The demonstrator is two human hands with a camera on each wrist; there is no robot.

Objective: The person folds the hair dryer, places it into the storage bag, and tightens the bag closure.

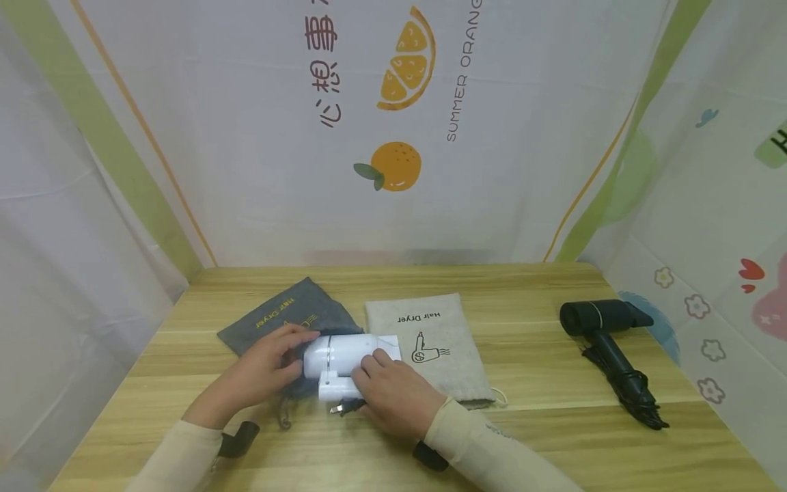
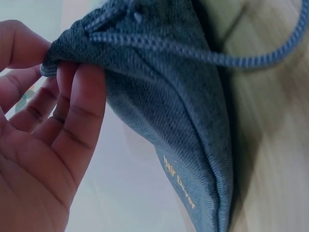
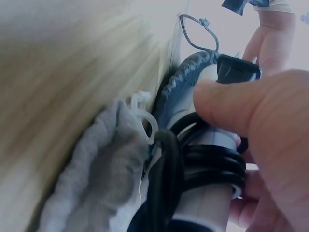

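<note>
The left hand (image 1: 270, 359) pinches the dark pouch (image 1: 298, 304); over its near part, the right hand (image 1: 396, 391) grips the white dryer (image 1: 347, 352), seemingly not yet bagged. The black dryer (image 1: 599, 318) at right lies unbagged.

It looks like a makeshift curtained booth, in what building I cannot tell, as printed cloths (image 1: 522, 171) (the back one shows an orange (image 1: 396, 166)) enclose a wood-grain table (image 1: 529, 369).

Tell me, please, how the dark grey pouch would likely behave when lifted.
The dark grey pouch will probably be floppy, since its cloth folds where the left hand pinches it. It seems unlikely to slip, given the textured weave. Its drawstring, looping free, may dangle.
</note>
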